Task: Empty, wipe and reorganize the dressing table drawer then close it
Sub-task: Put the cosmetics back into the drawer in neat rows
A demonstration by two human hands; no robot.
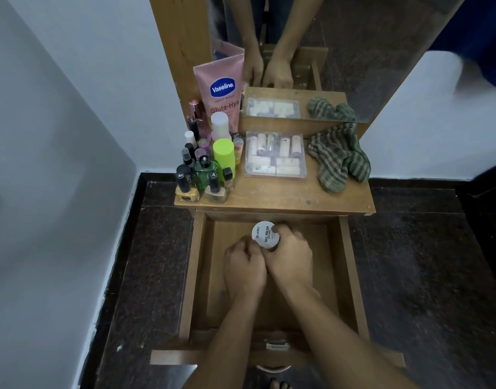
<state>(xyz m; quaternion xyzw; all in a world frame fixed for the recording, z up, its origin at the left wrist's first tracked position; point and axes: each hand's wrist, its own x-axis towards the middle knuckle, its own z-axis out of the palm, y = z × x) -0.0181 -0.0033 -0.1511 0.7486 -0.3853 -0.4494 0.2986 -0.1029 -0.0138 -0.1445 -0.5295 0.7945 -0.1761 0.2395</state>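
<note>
Down in the open drawer I have both hands on a white round jar whose lid reads "ZUDIO NAIL POLISH". My right hand wraps the jar's right side, fingers curled round it and one fingertip lying over the lid's far edge. My left hand has its fingers curled in tight against the jar's near-left rim, the thumb touching the lid's edge. The jar sits towards the back of the drawer, roughly centred between the side walls; I cannot tell whether it rests on the drawer bottom or is lifted off it. The drawer is pulled fully out, its metal handle at the near edge below my forearms.

On the desk above it, a cluster of nail polish bottles fills the left end, with a lime-green capped bottle among them and a pink Vaseline tube standing upright behind, against the mirror. A clear plastic box of small cosmetics lies flat in the middle. A green striped knitted cloth lies crumpled at the right end, just beside the box.
</note>
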